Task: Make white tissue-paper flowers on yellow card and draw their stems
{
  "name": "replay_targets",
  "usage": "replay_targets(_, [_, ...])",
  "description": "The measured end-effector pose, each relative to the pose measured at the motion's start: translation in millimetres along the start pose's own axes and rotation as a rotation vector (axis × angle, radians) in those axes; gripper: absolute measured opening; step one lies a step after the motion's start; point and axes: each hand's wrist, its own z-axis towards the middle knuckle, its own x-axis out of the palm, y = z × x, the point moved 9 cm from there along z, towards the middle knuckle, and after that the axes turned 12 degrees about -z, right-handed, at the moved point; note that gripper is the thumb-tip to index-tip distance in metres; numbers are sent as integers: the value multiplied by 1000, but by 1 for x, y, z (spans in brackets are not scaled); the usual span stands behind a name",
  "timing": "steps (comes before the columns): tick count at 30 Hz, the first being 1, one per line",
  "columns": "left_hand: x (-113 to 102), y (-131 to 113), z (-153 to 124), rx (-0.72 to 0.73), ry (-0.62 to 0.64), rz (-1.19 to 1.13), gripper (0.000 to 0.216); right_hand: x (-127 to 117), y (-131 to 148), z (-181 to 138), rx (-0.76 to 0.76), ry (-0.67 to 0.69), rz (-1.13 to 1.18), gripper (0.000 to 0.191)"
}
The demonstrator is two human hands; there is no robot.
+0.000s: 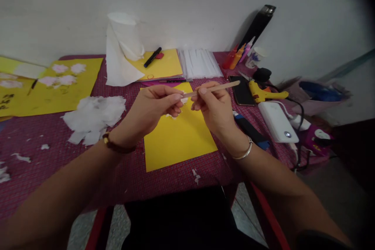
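A flat wooden craft stick (227,85) is held level between my two hands, above a yellow sheet of paper (178,144). My left hand (159,105) pinches its left end between thumb and fingers. Near its middle, my right hand (213,103) grips it, and the free end sticks out to the right. Small whitish bits lie on the yellow sheet under my hands, partly hidden by them. Left of my left hand is a loose pile of white paper pieces (93,117).
Further left lies a yellow sheet with pink-white blossoms (70,86). A paper roll (125,35), a black marker (152,57) and white sticks (202,64) stand or lie along the wall. At right are a phone (241,93), a yellow glue gun (266,93) and a white power bank (277,123).
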Motion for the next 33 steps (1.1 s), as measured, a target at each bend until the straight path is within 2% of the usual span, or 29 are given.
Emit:
replay_targets(2, [5, -18, -9, 230, 70, 335, 15, 12, -25, -4, 256, 56, 149, 14])
replay_targets(4, [10, -24, -19, 430, 169, 594, 21, 24, -51, -14, 537, 126, 257, 14])
replay_targets(6, [3, -14, -22, 497, 238, 700, 39, 29, -70, -22, 683, 157, 299, 13])
replay_targets(7, [-5, -4, -19, 475, 256, 709, 49, 27, -75, -22, 689, 153, 298, 12])
replay_targets(8, [-15, 9, -14, 417, 266, 716, 53, 24, -80, -20, 668, 141, 277, 11])
replay_targets(10, [-32, 36, -3, 301, 291, 786, 44, 14, -86, -14, 580, 110, 195, 10])
replay_targets(12, [-39, 59, 4, 232, 373, 910, 38, 5, -90, -9, 479, 78, 90, 10])
replay_targets(15, [-31, 76, 7, 272, 546, 1003, 45, -2, -93, -7, 387, 61, -34, 15])
replay_targets(18, [-19, 81, 10, 340, 635, 924, 36, -6, -96, -8, 366, 58, -97, 19])
replay_targets(20, [-17, 84, 17, 339, 618, 812, 28, -9, -95, -9, 354, 56, -130, 20])
replay_targets(24, [-24, 94, 33, 245, 474, 611, 18, -13, -87, -8, 273, 32, -271, 20])
replay_targets(28, [-30, 102, 40, 136, 352, 582, 12, -9, -74, -9, 151, 19, -467, 19])
replay_targets(33, [-32, 104, 42, 67, 329, 559, 11, 13, -61, -13, -62, 129, -803, 12])
